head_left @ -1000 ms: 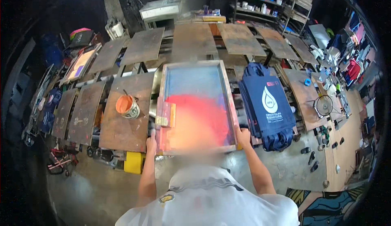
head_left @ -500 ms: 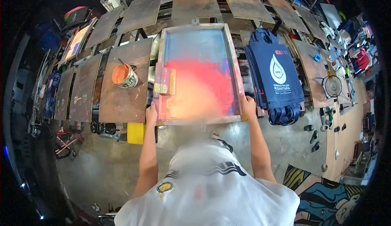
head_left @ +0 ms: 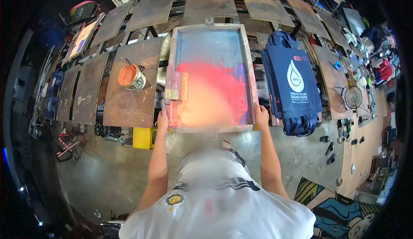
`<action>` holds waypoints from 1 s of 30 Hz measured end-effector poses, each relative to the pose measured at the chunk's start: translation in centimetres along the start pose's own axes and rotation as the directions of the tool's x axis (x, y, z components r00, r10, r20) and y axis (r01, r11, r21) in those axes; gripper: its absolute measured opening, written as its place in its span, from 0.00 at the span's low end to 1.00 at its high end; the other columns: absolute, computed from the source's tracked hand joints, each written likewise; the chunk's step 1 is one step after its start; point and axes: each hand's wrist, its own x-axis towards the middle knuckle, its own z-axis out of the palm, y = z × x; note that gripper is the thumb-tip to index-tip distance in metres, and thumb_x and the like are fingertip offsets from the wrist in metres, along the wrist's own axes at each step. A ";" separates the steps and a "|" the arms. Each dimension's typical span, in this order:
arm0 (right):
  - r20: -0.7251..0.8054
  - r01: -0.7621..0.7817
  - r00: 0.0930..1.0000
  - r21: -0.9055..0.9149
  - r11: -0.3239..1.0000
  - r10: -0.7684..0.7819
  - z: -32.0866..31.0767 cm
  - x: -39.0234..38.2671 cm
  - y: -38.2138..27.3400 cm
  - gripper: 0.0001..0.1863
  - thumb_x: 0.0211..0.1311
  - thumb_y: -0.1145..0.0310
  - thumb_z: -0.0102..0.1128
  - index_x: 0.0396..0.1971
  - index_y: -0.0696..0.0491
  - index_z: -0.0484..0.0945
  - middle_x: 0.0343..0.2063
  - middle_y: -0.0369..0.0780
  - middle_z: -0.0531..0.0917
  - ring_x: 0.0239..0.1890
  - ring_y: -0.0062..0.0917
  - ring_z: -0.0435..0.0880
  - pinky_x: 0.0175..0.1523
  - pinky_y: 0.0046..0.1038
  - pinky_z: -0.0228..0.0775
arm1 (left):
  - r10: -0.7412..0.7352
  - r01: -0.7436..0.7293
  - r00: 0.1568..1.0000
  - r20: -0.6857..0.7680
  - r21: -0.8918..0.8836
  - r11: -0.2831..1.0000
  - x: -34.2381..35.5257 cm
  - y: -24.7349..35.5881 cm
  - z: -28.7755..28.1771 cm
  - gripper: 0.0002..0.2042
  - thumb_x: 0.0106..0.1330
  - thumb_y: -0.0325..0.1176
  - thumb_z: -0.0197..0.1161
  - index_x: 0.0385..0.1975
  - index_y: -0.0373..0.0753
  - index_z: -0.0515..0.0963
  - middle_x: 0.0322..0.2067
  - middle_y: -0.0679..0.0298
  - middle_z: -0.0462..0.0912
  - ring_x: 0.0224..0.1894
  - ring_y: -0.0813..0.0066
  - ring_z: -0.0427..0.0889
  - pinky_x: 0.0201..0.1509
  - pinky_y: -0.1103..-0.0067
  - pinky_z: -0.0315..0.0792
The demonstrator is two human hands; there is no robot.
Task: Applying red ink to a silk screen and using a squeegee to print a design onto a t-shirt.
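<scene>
A screen printing frame (head_left: 248, 67) with a wooden rim lies flat in front of me. Red and peach-orange ink spreads over the near part of its mesh; the far part is blue-grey. My left hand (head_left: 163, 119) is closed on the frame's near left corner, and my right hand (head_left: 260, 116) on its near right corner. Parts of both hands' fingers are hidden by the rim. Against the left rim rests a squeegee (head_left: 175, 86), stained with ink and touched by neither hand. What lies beneath the screen is hidden.
Left of the frame, a tub of orange ink (head_left: 132, 78) stands on a brown board (head_left: 129, 110). Dark blue tote bags (head_left: 297, 84) are stacked at the right. A round wire-guarded fan (head_left: 352, 97) stands farther right. More boards (head_left: 211, 2) line the back.
The whole view has shifted and turned slightly. Both hands keep their hold on the frame's near corners, and the squeegee stays against the left rim.
</scene>
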 end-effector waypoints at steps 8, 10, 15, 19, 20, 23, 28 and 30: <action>0.122 -0.185 0.980 0.246 0.951 0.159 -0.2 0.7 1.1 0.25 0.69 0.50 0.57 0.30 0.62 0.82 0.27 0.38 0.82 0.30 0.22 0.76 0.37 0.29 0.68 | 0.008 0.014 0.992 -0.123 0.177 0.984 -1.0 1.0 0.7 0.38 0.73 0.63 0.44 0.53 0.26 0.76 0.52 0.40 0.80 0.57 0.47 0.78 0.62 0.64 0.69; 0.131 -0.181 0.980 0.278 0.944 0.149 -0.2 0.8 -0.3 0.23 0.70 0.52 0.56 0.28 0.59 0.80 0.23 0.34 0.77 0.28 0.19 0.72 0.35 0.27 0.65 | 0.011 0.025 0.981 -0.192 0.186 0.982 -0.7 1.5 1.1 0.34 0.73 0.60 0.48 0.50 0.25 0.77 0.47 0.42 0.82 0.52 0.51 0.80 0.58 0.66 0.70; 0.174 -0.102 0.983 0.230 0.968 0.063 -0.1 3.4 2.2 0.25 0.73 0.49 0.53 0.31 0.58 0.80 0.23 0.31 0.76 0.27 0.17 0.70 0.32 0.25 0.62 | 0.005 0.041 0.986 -0.167 0.272 0.961 0.3 2.5 2.1 0.29 0.76 0.53 0.47 0.43 0.24 0.76 0.41 0.35 0.81 0.46 0.39 0.80 0.53 0.60 0.71; 0.198 -0.019 0.980 0.223 0.975 -0.026 0.7 3.8 0.8 0.27 0.74 0.47 0.53 0.27 0.58 0.78 0.20 0.30 0.74 0.24 0.16 0.70 0.29 0.25 0.61 | 0.349 -0.222 0.806 -0.479 0.302 0.927 -0.8 2.5 2.1 0.21 0.76 0.44 0.45 0.34 0.29 0.75 0.31 0.37 0.80 0.39 0.32 0.78 0.43 0.51 0.69; 0.187 0.012 0.981 0.227 0.974 -0.056 0.6 3.4 -0.1 0.27 0.74 0.48 0.52 0.26 0.59 0.76 0.19 0.32 0.74 0.24 0.18 0.71 0.30 0.27 0.63 | 0.339 -0.220 0.802 -0.492 0.283 0.933 -1.4 2.8 1.5 0.21 0.76 0.44 0.45 0.34 0.29 0.75 0.31 0.37 0.80 0.39 0.32 0.78 0.43 0.51 0.69; -0.010 0.154 0.988 -0.110 0.982 -0.156 1.9 -0.2 1.5 0.27 0.69 0.48 0.56 0.27 0.61 0.74 0.19 0.39 0.74 0.26 0.26 0.73 0.33 0.33 0.65 | 0.338 -0.213 0.901 -0.272 0.400 0.891 -4.0 4.8 -1.1 0.19 0.77 0.43 0.45 0.34 0.33 0.74 0.28 0.41 0.79 0.35 0.35 0.78 0.38 0.52 0.68; -0.226 0.342 0.823 -0.535 0.773 -0.521 6.3 -5.9 -5.4 0.24 0.62 0.60 0.64 0.52 0.62 0.77 0.45 0.54 0.82 0.48 0.47 0.80 0.57 0.40 0.69 | 0.347 -0.296 0.887 -0.306 0.201 0.934 -2.9 3.5 -6.0 0.19 0.75 0.43 0.50 0.28 0.32 0.71 0.24 0.42 0.75 0.30 0.38 0.76 0.33 0.55 0.66; -0.192 0.338 0.807 -0.625 0.704 -0.558 9.5 -7.8 -11.3 0.28 0.64 0.59 0.64 0.56 0.64 0.74 0.50 0.54 0.79 0.51 0.42 0.80 0.56 0.37 0.71 | 0.284 -0.286 0.922 -0.264 0.031 0.958 -1.6 2.3 -8.8 0.21 0.74 0.45 0.54 0.25 0.32 0.70 0.23 0.44 0.74 0.27 0.41 0.74 0.32 0.59 0.67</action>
